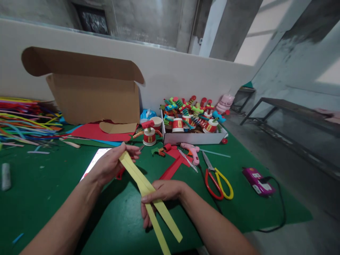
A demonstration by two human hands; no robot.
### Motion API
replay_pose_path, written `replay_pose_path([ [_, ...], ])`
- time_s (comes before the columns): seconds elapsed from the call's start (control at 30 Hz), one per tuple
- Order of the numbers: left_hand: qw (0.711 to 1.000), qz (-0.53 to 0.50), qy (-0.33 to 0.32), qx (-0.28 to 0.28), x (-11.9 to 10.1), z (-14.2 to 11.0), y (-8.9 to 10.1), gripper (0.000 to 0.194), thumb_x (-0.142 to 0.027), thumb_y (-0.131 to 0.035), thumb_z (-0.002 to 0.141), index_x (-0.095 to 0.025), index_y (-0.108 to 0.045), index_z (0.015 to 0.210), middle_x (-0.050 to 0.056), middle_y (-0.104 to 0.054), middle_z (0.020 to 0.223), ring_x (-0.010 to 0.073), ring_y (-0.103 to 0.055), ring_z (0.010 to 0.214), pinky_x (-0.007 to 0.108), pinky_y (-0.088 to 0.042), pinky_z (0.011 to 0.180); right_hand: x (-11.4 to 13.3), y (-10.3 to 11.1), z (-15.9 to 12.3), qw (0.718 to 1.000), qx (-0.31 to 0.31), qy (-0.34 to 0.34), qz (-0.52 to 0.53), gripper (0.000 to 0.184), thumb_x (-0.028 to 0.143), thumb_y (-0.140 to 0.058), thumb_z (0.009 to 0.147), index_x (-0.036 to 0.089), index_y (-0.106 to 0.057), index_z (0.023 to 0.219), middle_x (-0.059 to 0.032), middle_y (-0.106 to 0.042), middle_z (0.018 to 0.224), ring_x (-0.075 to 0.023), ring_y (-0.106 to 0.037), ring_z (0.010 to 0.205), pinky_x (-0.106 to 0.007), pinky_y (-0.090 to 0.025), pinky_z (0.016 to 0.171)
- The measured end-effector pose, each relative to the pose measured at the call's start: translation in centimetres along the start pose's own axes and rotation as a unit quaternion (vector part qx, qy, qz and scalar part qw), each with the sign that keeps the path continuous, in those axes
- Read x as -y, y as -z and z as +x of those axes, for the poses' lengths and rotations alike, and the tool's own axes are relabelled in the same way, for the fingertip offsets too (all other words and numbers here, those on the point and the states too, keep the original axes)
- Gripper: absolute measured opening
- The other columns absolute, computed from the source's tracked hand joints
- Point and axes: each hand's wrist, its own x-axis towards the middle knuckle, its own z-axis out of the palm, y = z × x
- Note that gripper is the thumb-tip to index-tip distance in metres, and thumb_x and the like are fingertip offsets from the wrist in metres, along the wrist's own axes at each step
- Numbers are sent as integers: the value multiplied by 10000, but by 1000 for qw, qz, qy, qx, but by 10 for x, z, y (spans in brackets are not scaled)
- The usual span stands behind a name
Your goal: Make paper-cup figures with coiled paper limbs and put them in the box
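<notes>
Two long yellow paper strips (135,174) stretch between my hands above the green table. My left hand (113,161) grips their upper ends. Lower down, my right hand (162,194) pinches them between thumb and fingers, and below it the strips fan apart toward the table's front edge. Under my left hand lies a phone (92,161) with a lit white screen, partly covered by the hand and wrist. A small red object (120,174) shows just behind that hand; its kind is hidden. Beyond my right hand are red paper strips (171,170).
Scissors (212,177), a pink glue gun (191,150) and a pen (188,161) lie right of my hands. A white box (193,139) holds several paper-cup figures. At the left are many coloured strips (26,122) and an open cardboard box (98,99). A purple power strip (257,181) sits at the right.
</notes>
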Motion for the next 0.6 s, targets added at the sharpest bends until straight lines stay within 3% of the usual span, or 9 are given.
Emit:
replay_pose_path([
  [0.13, 999, 5, -28, -27, 1, 5, 8, 409, -522, -701, 745, -156, -712, 928, 70, -734, 893, 202, -650, 816, 331, -512, 788, 8, -7, -7, 999, -30, 20, -18, 540, 576, -738, 695, 62, -684, 851, -90, -715, 765, -164, -685, 739, -283, -523, 751],
  [0.3, 984, 169, -48, 23, 10, 6, 0, 475, -596, -722, 660, -161, -727, 850, 74, -722, 804, 190, -629, 742, 317, -503, 740, 19, -10, -17, 969, -199, 142, -30, 515, 591, -679, 744, 85, -681, 844, -94, -716, 763, -171, -677, 684, -300, -526, 683],
  [0.47, 962, 263, -40, 65, 6, -2, -16, 538, -673, -660, 651, -168, -729, 823, 80, -719, 778, 212, -630, 721, 329, -508, 705, 35, -4, -42, 884, -398, 241, -46, 525, 641, -624, 752, 121, -680, 809, -81, -712, 706, -163, -651, 622, -303, -517, 652],
  [0.6, 960, 272, -23, 64, 4, -3, -17, 515, -658, -667, 649, -182, -728, 835, 83, -717, 782, 226, -637, 711, 339, -515, 661, 44, 9, -66, 785, -543, 270, -123, 505, 629, -563, 791, 145, -699, 751, -68, -699, 705, -164, -638, 660, -283, -498, 649],
])
